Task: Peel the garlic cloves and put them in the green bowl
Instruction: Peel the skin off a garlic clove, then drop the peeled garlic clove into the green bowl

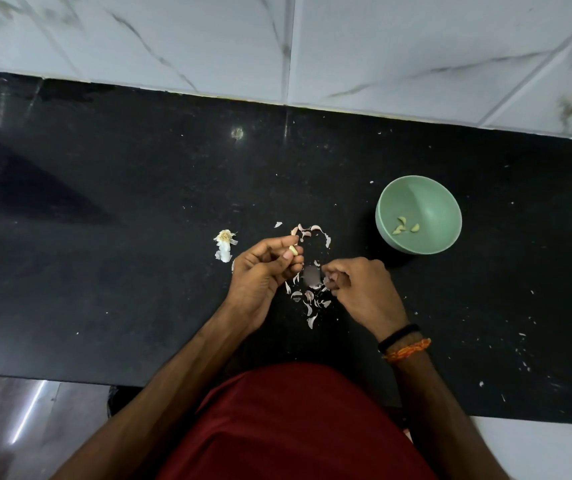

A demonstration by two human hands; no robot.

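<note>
Right over the skin scraps (308, 299), the left hand (263, 271) pinched a mostly bare clove (293, 250) fingertip-high, probably for picking. The right hand (360, 289) was curled, maybe around a skin bit; can't tell. Beyond sat the green bowl (444, 202) holding three cloves (405, 226).

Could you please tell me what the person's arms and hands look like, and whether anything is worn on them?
Both forearms are bare, without sleeves. The left hand wears nothing. By the right hand, the wrist carries a black band and an orange thread bracelet.
</note>
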